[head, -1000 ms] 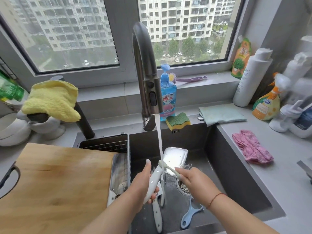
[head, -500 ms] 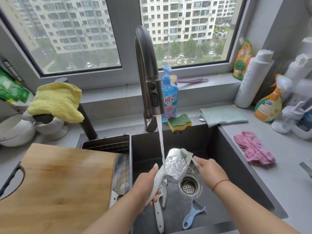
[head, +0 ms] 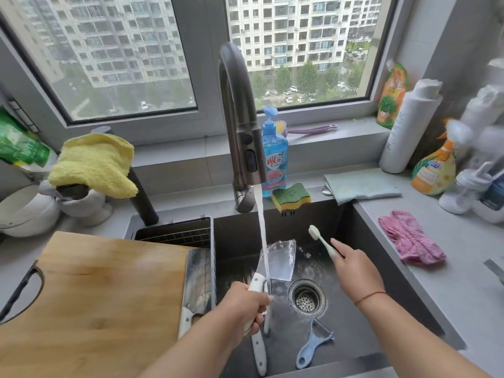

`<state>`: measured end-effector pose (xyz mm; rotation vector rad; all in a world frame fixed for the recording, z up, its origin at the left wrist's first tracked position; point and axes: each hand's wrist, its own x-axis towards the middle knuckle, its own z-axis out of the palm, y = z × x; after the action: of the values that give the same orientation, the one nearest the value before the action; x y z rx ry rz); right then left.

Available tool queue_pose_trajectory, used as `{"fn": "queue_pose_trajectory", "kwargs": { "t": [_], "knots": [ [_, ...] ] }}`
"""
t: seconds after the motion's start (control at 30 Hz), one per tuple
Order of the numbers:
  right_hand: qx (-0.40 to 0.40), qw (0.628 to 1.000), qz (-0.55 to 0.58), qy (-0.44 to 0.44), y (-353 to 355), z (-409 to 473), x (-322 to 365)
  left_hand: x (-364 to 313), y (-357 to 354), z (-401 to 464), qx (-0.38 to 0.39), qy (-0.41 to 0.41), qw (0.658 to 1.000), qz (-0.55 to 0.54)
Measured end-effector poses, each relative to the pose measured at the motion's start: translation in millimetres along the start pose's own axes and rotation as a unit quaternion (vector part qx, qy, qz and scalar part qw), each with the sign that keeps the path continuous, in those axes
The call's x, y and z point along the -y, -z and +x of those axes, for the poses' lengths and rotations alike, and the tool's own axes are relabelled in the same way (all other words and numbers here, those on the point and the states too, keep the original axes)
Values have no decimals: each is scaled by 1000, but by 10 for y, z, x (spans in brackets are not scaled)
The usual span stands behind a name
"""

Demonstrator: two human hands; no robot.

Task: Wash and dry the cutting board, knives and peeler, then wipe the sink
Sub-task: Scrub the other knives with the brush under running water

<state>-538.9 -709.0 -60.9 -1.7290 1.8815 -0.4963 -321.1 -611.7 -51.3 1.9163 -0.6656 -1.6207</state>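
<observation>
My left hand grips the white handle of a cleaver and holds its wet blade under the running stream from the tap, over the dark sink. My right hand holds a pale green toothbrush, lifted to the right, clear of the blade. Another white-handled knife and a blue peeler lie on the sink floor near the drain. The wooden cutting board sits to the left, with a second cleaver lying along its right edge.
A wire rack sits in the sink's left part. Behind the tap stand a blue soap bottle and a green-yellow sponge. A teal cloth, pink cloth and spray bottles occupy the right counter. A yellow cloth lies at left.
My right hand has pulled the toothbrush off the cleaver blade and moved it up and to the right. The cleaver stays under the water in my left hand.
</observation>
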Motion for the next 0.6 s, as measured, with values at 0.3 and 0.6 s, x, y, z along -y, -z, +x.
{"fn": "queue_pose_trajectory", "kwargs": {
  "t": [0.3,0.6],
  "knots": [
    [54,985,164,26,-22,-219,127,-109,19,-8,102,133,971,-171],
    [176,957,220,73,-85,-428,114,-132,30,-60,208,155,921,-292]
  ]
}}
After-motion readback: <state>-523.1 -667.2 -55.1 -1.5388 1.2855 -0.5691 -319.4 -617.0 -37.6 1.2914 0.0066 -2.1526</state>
